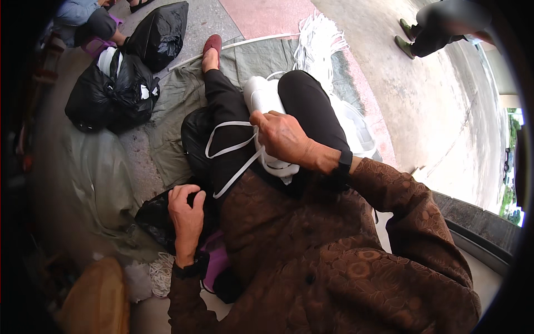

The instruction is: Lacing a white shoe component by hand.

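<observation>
Left hand (186, 214) fingertips buried in black bag (153, 217); white bundle (267, 97) partly behind right hand (283, 136); bystander (445, 25) cut off by rim.

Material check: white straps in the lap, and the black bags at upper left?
White straps: look like flat woven or elastic tape, matte; they loop limply over the leg. Exact fibre unclear. Black bags: thin plastic film, glossy, with crinkled folds catching highlights.

A grey-green tarp (178, 94) is lying spread over the concrete floor (423, 94). Black bags (114, 89) are sitting on it well beyond the left fingers (186, 195). White cords (317, 39) are lying bundled far past the right fingers (261, 119), and more cords (161, 273) are resting just below the left fingers.
</observation>
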A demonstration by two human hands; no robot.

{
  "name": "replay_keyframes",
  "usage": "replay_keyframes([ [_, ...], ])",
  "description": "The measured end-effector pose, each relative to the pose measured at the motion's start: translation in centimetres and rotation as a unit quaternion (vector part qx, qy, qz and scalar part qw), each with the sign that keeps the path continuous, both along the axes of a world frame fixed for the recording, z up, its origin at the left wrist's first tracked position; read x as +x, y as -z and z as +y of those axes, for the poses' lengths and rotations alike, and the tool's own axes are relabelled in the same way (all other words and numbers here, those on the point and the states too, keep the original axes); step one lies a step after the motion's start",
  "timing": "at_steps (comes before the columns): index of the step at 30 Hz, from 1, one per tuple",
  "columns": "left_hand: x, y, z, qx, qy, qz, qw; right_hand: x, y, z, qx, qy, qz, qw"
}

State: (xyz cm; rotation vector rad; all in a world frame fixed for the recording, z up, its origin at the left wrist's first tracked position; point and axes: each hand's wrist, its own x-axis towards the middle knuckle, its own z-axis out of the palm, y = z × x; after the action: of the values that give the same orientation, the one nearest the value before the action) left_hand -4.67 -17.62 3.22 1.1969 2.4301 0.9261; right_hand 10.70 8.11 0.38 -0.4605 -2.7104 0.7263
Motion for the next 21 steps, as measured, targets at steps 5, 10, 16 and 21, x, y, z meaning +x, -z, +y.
replay_keyframes([
  [5,1.1,-0.6,8.6,0.109,0.085,0.009,0.990,-1.2,0.4,-0.8,0.076,-0.033,-0.067,0.994],
  [10,1.8,1.0,15.8,0.147,0.241,0.095,0.954,6.1,-6.2,0.1,-0.121,0.043,-0.059,0.990],
  [16,2.5,2.7,18.3,0.001,0.278,0.098,0.955,9.1,-4.5,0.1,-0.146,0.051,-0.026,0.988],
  [21,1.9,3.9,17.5,0.095,0.265,0.188,0.941,18.2,-1.9,12.7,0.010,0.207,-0.003,0.978],
])
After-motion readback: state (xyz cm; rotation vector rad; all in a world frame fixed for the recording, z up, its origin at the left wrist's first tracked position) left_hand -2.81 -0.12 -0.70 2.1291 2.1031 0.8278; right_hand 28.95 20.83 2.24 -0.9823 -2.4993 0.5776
